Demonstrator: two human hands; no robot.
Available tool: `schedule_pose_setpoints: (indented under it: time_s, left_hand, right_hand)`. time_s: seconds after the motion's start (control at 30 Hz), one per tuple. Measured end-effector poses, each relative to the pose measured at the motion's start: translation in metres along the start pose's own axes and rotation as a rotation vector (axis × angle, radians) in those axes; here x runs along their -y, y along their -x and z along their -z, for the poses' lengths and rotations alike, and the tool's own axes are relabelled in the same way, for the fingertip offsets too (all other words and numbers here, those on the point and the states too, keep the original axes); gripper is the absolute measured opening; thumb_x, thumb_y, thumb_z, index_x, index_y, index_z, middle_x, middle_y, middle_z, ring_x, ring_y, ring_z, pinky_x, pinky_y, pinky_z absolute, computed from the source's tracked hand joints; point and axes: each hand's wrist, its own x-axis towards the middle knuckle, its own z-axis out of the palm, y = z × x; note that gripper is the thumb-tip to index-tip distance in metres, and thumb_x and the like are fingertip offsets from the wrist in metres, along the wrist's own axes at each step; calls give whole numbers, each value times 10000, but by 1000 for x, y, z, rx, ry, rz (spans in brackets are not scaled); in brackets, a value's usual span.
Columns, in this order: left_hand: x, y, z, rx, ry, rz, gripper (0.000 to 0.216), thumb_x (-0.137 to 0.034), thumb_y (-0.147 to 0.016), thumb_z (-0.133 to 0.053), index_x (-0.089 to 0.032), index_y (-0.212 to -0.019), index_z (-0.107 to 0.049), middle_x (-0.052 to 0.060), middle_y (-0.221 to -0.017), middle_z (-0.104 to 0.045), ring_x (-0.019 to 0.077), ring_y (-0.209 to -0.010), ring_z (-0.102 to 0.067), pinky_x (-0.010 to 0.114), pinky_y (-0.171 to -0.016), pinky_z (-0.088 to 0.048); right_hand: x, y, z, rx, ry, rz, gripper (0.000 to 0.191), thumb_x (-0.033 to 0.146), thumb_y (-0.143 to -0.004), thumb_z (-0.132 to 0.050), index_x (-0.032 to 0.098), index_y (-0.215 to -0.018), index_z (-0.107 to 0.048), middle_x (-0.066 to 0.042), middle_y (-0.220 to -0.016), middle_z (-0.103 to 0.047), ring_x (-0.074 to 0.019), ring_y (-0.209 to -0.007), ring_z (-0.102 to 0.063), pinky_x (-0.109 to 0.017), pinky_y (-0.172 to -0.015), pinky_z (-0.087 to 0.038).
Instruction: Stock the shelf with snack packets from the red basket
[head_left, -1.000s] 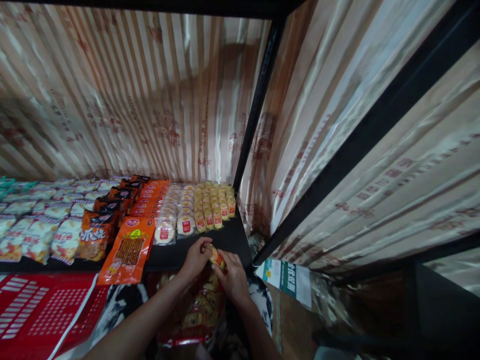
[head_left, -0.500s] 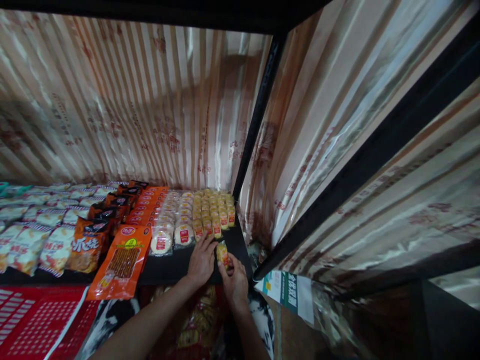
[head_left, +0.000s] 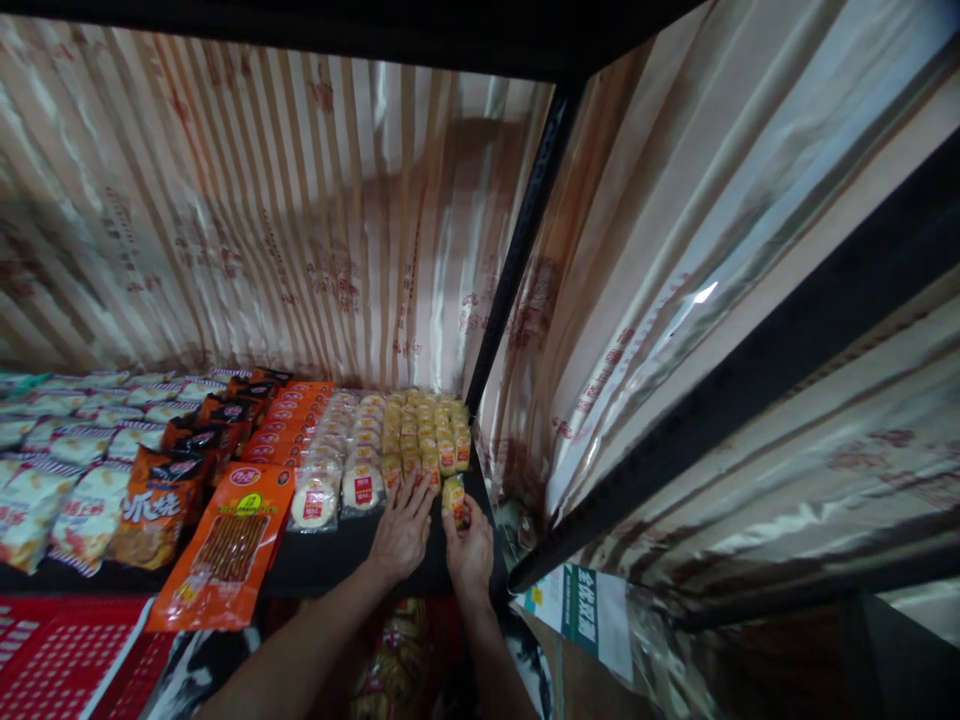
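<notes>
My right hand (head_left: 470, 548) pinches a small yellow snack packet (head_left: 453, 495) with a red label between thumb and fingers, just in front of the right-hand rows. My left hand (head_left: 403, 528) lies with fingers stretched out, their tips touching the front of the small yellow packets (head_left: 427, 425) that stand in tight rows on the black shelf (head_left: 322, 560). Left of these rows are round white cakes (head_left: 364, 487) in clear wrappers with red labels. Below my forearms, more yellow packets (head_left: 390, 660) show in a dark, partly hidden place.
Orange stick-snack bags (head_left: 232, 540), dark orange bags (head_left: 154, 510) and white bags (head_left: 90, 510) fill the shelf's left. A red basket (head_left: 60, 650) sits lower left. A black post (head_left: 517, 250) rises at the corner, before striped sheeting (head_left: 337, 200).
My right hand has moved slightly right, bringing its packet up close to the front of the right-hand rows. My left hand's fingers have spread against the packets. The view has shifted slightly.
</notes>
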Motion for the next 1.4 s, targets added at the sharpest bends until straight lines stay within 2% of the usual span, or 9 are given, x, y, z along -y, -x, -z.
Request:
schedule_pose_setpoints:
  time_s: [0.23, 0.5, 0.9, 1.03, 1.17, 1.4]
  left_hand:
    - [-1, -1, 2, 22, 9, 7, 472, -208, -851, -393, -178, -1322, -408, 57, -1445, -326, 263, -1354, -203, 502, -1069, -252]
    - [1, -1, -3, 44, 1, 2, 514, -227, -849, -402, -180, -1358, -350, 50, -1464, -285, 262, -1365, -160, 500, -1082, -212]
    - [0, -2, -2, 52, 15, 10, 503, -225, -846, -399, -168, -1345, -376, 62, -1454, -306, 257, -1369, -148, 497, -1089, -193]
    - [1, -1, -4, 52, 12, 6, 511, -218, -840, -400, -166, -1347, -372, 67, -1453, -307, 257, -1365, -165, 498, -1085, -193]
    - [1, -1, -4, 56, 13, 7, 535, -215, -834, -404, -177, -1365, -343, 56, -1461, -292, 260, -1365, -163, 492, -1082, -202]
    - [0, -1, -4, 47, 17, 15, 530, -201, -826, -404, -177, -1354, -363, 58, -1453, -310, 261, -1360, -181, 493, -1074, -224]
  right_hand:
    - [1, -27, -14, -65, 19, 35, 507, 477, -841, -399, 83, -1120, -555, -155, -948, -630, -257, -878, -563, -381, -814, -429]
    - [6, -43, -26, -46, 77, 10, 547, 481, -833, -417, 38, -1119, -564, -191, -959, -636, -279, -907, -569, -390, -834, -412]
    - [1, -50, -31, -83, 25, 50, 597, 544, -826, -388, 46, -1105, -564, -204, -985, -627, -290, -950, -553, -422, -835, -414]
    - [1, -50, -35, -73, 8, 25, 621, 558, -819, -382, 48, -1128, -554, -205, -1003, -611, -291, -927, -560, -428, -792, -438]
    - [-3, -44, -37, -25, -34, 36, 567, 499, -841, -376, 76, -1184, -536, -180, -1037, -598, -259, -891, -579, -401, -755, -465]
    - [-8, -40, -35, 17, -23, 97, 486, 381, -866, -347, 89, -1194, -554, -182, -1077, -573, -242, -941, -553, -389, -808, -463]
